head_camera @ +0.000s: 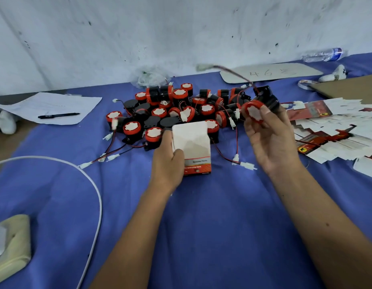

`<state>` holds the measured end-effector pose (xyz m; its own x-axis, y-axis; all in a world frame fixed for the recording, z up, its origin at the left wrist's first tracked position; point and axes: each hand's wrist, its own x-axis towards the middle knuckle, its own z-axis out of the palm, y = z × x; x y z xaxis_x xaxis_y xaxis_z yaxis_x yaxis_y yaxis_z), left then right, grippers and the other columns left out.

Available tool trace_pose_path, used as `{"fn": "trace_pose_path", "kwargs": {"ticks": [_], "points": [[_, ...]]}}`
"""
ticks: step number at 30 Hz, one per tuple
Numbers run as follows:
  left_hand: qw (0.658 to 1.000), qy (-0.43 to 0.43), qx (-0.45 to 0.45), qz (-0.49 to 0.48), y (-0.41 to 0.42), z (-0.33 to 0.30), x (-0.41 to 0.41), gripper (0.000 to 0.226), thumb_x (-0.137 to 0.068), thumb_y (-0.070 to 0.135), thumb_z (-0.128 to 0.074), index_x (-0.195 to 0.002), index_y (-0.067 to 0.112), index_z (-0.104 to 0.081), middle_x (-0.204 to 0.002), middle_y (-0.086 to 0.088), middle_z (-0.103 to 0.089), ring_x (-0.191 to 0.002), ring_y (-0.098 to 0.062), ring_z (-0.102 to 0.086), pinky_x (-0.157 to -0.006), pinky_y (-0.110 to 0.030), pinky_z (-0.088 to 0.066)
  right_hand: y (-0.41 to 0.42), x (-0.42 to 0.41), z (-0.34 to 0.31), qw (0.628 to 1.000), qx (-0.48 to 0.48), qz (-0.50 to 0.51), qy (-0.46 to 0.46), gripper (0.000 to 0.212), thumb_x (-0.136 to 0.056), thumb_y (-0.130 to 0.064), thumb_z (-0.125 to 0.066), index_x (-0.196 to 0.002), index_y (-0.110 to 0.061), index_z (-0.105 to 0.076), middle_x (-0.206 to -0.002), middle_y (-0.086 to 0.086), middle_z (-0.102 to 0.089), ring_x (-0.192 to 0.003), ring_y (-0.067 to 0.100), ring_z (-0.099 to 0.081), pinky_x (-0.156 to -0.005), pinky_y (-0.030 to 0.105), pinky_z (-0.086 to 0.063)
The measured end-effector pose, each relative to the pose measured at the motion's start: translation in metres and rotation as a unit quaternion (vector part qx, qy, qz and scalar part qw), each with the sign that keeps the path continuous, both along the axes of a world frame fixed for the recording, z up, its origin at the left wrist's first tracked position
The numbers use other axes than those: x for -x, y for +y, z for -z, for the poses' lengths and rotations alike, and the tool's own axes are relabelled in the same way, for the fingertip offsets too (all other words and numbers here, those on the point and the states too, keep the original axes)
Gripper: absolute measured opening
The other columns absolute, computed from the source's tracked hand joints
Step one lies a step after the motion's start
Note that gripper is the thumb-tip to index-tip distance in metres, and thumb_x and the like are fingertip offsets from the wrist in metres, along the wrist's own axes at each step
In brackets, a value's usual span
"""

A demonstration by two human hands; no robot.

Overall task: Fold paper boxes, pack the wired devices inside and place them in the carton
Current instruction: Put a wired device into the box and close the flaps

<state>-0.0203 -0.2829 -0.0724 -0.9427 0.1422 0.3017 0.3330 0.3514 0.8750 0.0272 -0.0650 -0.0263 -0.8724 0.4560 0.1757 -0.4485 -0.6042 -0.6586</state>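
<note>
Seemingly device within right hand

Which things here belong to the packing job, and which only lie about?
Job: folded box in left hand; device in right hand; device pile; flat boxes.
Lying about: pen, paper sheet, water bottle, tape roll.
</note>
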Motion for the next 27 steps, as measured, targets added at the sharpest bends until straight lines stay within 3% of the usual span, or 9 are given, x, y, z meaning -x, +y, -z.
{"fn": "trace_pose_path", "kwargs": {"ticks": [4, 9, 12, 15, 17, 19, 21, 24, 27], "points": [[0.997, 0.044, 0.036, -0.048, -0.012, 0.004, 0.009, 0.035, -0.082, 0.016, -0.035, -0.116, 0.015, -0.042, -0.108, -0.008, -0.067, -0.083, -0.019, -0.060, -0.053, -0.016, -0.037, 0.002, -0.002, 0.000, 0.999, 0.020, -0.030, -0.029, 0.023, -0.084, -0.024, -0.067, -0.101, -0.010, -0.064, -0.099, 0.004, -0.070, -0.099, 0.018, -0.062, -0.073, 0.023, -0.038], [0.994, 0.067, 0.091, 0.006, -0.006, 0.005, 0.007, 0.041, -0.089, 0.032, -0.040, -0.128, 0.020, -0.046, -0.120, 0.005, -0.063, -0.104, -0.015, -0.059, -0.067, -0.020, -0.044, 0.003, -0.008, -0.005, 0.990, 0.086, -0.111, 0.025, 0.031, -0.095, -0.035, -0.057, -0.116, -0.012, -0.059, -0.112, 0.013, -0.065, -0.119, 0.031, -0.058, -0.109, 0.040, -0.042], [0.994, 0.056, 0.087, 0.045, -0.005, 0.003, 0.005, 0.041, -0.093, 0.035, -0.040, -0.132, 0.026, -0.048, -0.121, 0.013, -0.061, -0.107, -0.007, -0.059, -0.074, -0.022, -0.050, -0.008, -0.012, -0.014, 0.978, 0.058, -0.180, 0.088, 0.035, -0.099, -0.030, -0.045, -0.116, -0.002, -0.056, -0.122, 0.026, -0.057, -0.129, 0.045, -0.054, -0.113, 0.055, -0.039], [0.992, 0.072, 0.083, 0.060, -0.008, 0.002, 0.004, 0.034, -0.092, 0.029, -0.041, -0.125, 0.032, -0.051, -0.114, 0.014, -0.063, -0.104, -0.001, -0.059, -0.074, -0.012, -0.045, -0.023, -0.016, -0.024, 0.970, -0.014, -0.226, 0.091, 0.035, -0.095, -0.031, -0.045, -0.115, -0.006, -0.061, -0.114, 0.022, -0.059, -0.093, 0.034, -0.068, -0.087, 0.043, -0.057], [0.993, 0.062, 0.079, 0.067, -0.010, 0.001, 0.003, 0.031, -0.094, 0.027, -0.040, -0.119, 0.042, -0.047, -0.108, 0.024, -0.063, -0.104, 0.007, -0.058, -0.071, -0.006, -0.044, -0.034, -0.017, -0.029, 0.967, -0.115, -0.220, 0.060, 0.032, -0.098, -0.031, -0.043, -0.112, -0.012, -0.064, -0.102, 0.020, -0.061, -0.060, 0.023, -0.052, -0.052, 0.029, -0.042], [0.993, 0.056, 0.073, 0.079, -0.011, 0.001, 0.003, 0.031, -0.095, 0.026, -0.041, -0.119, 0.043, -0.048, -0.105, 0.029, -0.065, -0.100, 0.006, -0.061, -0.069, -0.010, -0.048, -0.045, -0.017, -0.030, 0.950, -0.251, -0.182, 0.024, 0.030, -0.101, -0.027, -0.044, -0.121, -0.008, -0.056, -0.099, 0.018, -0.064, -0.053, 0.019, -0.045, -0.047, 0.028, -0.028], [0.992, 0.061, 0.071, 0.083, -0.011, 0.004, 0.005, 0.029, -0.097, 0.023, -0.046, -0.118, 0.040, -0.055, -0.098, 0.018, -0.068, -0.094, -0.008, -0.066, -0.073, -0.024, -0.055, -0.056, -0.017, -0.031, 0.879, -0.461, -0.125, 0.018, 0.033, -0.099, -0.020, -0.060, -0.128, -0.007, -0.052, -0.109, 0.006, -0.068, -0.073, 0.014, -0.062, -0.055, 0.029, -0.045], [0.994, 0.053, 0.036, 0.093, -0.012, 0.006, 0.006, 0.044, -0.093, 0.005, -0.063, -0.105, 0.047, -0.060, -0.095, 0.024, -0.070, -0.100, -0.007, -0.069, -0.081, -0.017, -0.056, -0.069, -0.016, -0.023, 0.661, -0.749, -0.040, 0.000, 0.054, -0.089, -0.024, -0.075, -0.138, -0.019, -0.052, -0.127, -0.005, -0.057, -0.114, 0.013, -0.054, -0.093, 0.032, -0.048], [0.991, 0.049, 0.039, 0.117, -0.015, 0.002, 0.005, 0.041, -0.092, 0.006, -0.059, -0.115, 0.039, -0.059, -0.098, 0.025, -0.070, -0.098, -0.004, -0.067, -0.079, -0.013, -0.053, -0.074, -0.018, -0.022, 0.596, -0.800, 0.061, -0.035, 0.066, -0.087, -0.026, -0.074, -0.147, -0.026, -0.046, -0.135, -0.008, -0.053, -0.122, 0.017, -0.045, -0.101, 0.035, -0.046]]}}
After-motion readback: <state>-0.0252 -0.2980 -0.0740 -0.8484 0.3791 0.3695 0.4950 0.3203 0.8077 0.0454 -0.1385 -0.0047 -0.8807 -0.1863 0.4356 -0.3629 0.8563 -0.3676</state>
